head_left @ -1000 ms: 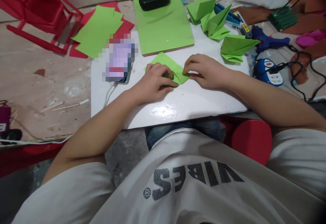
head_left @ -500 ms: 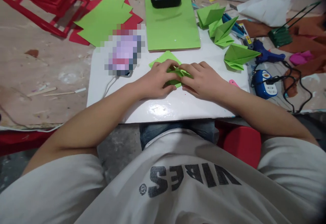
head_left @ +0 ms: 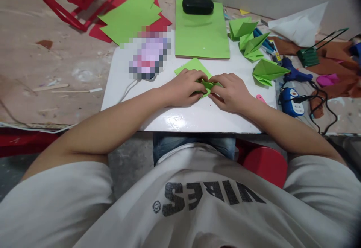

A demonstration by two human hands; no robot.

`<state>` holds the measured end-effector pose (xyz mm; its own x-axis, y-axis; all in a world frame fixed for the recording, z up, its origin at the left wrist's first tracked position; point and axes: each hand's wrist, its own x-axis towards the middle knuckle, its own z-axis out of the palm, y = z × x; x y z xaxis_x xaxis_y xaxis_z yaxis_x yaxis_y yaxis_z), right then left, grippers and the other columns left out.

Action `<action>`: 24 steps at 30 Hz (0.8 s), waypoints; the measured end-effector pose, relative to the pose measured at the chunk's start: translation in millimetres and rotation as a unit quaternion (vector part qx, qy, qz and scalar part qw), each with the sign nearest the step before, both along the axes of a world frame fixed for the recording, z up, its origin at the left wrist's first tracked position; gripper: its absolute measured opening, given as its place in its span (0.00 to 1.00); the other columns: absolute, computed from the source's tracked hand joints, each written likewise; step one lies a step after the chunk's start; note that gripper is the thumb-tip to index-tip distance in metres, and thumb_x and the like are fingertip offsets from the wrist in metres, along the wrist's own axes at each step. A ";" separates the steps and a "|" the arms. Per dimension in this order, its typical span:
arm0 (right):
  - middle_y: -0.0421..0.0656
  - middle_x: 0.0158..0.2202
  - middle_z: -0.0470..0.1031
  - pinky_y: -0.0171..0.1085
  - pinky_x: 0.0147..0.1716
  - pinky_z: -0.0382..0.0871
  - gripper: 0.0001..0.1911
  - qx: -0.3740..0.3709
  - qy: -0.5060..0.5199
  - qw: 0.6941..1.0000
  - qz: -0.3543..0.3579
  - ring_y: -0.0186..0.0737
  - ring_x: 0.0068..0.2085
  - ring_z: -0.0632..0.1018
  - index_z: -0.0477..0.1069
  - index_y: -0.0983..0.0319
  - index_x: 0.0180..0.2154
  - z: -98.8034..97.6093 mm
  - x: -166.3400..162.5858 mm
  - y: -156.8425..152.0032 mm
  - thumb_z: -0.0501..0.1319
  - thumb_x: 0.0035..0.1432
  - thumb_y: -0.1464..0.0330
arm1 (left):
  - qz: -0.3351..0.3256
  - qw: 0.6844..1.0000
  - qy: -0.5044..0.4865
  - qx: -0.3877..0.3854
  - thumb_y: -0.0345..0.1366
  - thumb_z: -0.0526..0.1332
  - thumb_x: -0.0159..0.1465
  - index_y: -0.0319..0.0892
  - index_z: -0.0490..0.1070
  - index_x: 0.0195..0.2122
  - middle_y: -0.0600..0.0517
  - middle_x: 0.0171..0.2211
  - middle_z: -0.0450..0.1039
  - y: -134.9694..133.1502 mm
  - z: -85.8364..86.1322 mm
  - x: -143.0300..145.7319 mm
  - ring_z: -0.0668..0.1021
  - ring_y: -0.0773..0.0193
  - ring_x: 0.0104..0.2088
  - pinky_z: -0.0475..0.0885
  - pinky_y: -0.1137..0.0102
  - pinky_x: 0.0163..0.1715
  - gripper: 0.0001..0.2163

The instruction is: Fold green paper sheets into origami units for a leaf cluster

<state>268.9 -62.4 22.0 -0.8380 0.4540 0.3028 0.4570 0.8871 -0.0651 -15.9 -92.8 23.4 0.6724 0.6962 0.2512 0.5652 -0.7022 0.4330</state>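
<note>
A partly folded sheet of green paper [head_left: 195, 65] lies on the white board [head_left: 169, 118] in front of me, one corner pointing away. My left hand [head_left: 188, 88] holds its left side, fingers curled over the paper. Opposite it, my right hand [head_left: 229, 92] pinches the right edge between thumb and fingers. The two hands' fingertips nearly meet over a raised fold, and they hide much of the paper. Folded green paper pieces [head_left: 269, 71] stand to the right, beyond my right hand.
Behind my hands is a green paper stack [head_left: 201, 33] with a black case [head_left: 197, 6] on it. A phone [head_left: 149, 58] with a cable lies left. At right are a blue glue gun [head_left: 296, 71], a blue-white socket [head_left: 292, 101] and a pink-handled item [head_left: 261, 98].
The camera view has turned slightly, so the board's things appear shifted right. Both hands stay on the green paper, fingers working at the fold with only small movement.
</note>
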 end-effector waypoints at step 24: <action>0.58 0.55 0.85 0.53 0.44 0.65 0.15 0.004 -0.008 0.981 -0.194 0.62 0.50 0.79 0.80 0.60 0.53 10.6 -15.9 -27.5 0.61 0.69 0.69 | -0.010 0.996 0.088 -0.008 0.40 0.60 0.80 0.38 0.85 0.62 0.34 0.55 0.81 -20.1 9.8 28.0 0.83 0.40 0.51 0.76 0.48 0.50 0.19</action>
